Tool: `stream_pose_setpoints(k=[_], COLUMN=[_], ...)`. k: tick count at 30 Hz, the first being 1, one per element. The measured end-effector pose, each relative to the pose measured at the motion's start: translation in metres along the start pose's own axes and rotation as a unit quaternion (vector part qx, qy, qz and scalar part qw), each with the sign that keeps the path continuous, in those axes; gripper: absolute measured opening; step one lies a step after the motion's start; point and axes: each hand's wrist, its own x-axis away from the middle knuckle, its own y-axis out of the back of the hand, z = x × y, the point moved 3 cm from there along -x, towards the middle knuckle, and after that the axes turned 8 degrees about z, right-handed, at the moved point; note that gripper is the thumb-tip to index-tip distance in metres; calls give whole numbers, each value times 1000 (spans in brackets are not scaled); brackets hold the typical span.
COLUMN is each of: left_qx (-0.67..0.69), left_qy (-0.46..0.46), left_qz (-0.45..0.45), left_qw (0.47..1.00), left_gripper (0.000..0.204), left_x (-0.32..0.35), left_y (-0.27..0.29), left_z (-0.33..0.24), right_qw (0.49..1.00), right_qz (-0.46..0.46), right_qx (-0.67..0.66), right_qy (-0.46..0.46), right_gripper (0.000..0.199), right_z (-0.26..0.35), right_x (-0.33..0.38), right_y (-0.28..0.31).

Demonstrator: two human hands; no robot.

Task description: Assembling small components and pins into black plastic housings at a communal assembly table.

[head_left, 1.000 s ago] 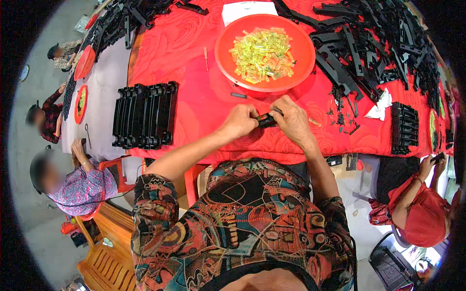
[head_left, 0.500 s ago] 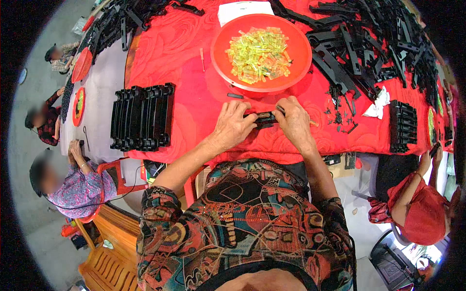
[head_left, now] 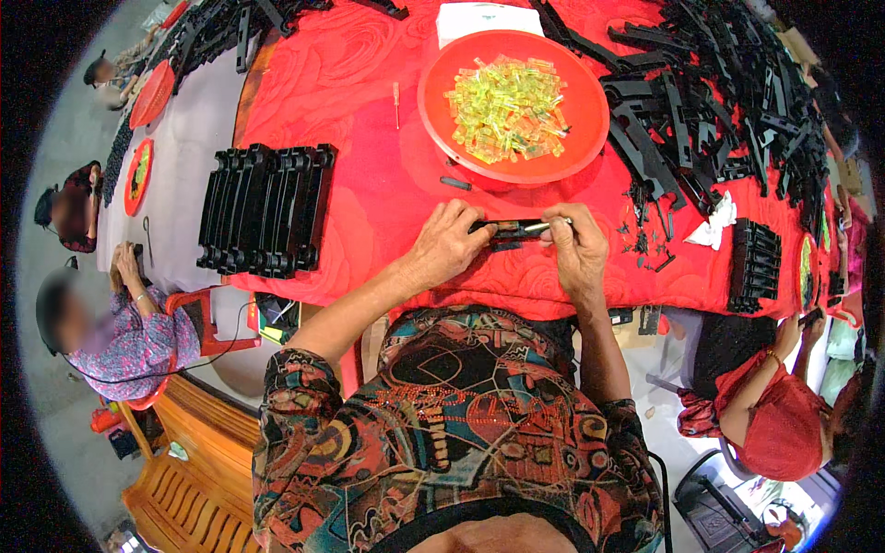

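Above the table's front edge, my left hand (head_left: 449,245) is closed, thumb and fingers pinching one end of a long black plastic part (head_left: 505,232). A brownish patch shows on the part by my thumb. My right hand (head_left: 581,256) is closed at the other end, its fingertips round a slim, shiny grey rod (head_left: 536,227) lying along the part. Whether those fingers also grip the part, I cannot tell. Just beyond, a small black strip (head_left: 455,183) rests on the red cloth (head_left: 359,203). A red basin (head_left: 590,138) of clear yellowish pieces (head_left: 507,106) stands further off.
Stacked black parts (head_left: 267,212) stand at left, a smaller stack (head_left: 756,265) at right. Loose black parts (head_left: 682,101) heap up at far right, near a crumpled white tissue (head_left: 714,223). A thin screwdriver (head_left: 396,106) lies left of the basin. People work on both sides.
My right hand has turned more upright, and the shiny rod now shows at its fingertips. The black part stays between both hands. The whole view has shifted slightly.
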Motion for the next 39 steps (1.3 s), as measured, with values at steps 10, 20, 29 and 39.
stream_pose_setpoints(k=[10,20,29,39], left_qx=[19,35,36,-15], left_qy=[14,20,9,22], left_qz=[7,30,64,82], left_qw=[1000,999,997,996], left_gripper=[25,23,23,26], left_x=[2,3,3,0], left_y=[-5,-7,-12,-5], left_z=[2,4,6,-1], right_qw=[994,993,979,999], right_qz=[47,52,51,-6], right_qx=[88,105,176,-31], right_qy=[34,32,88,41], right_gripper=[9,7,6,5], right_z=[6,-5,0,-27], right_x=[-11,-10,-11,1], right_y=[-13,-15,-20,-17])
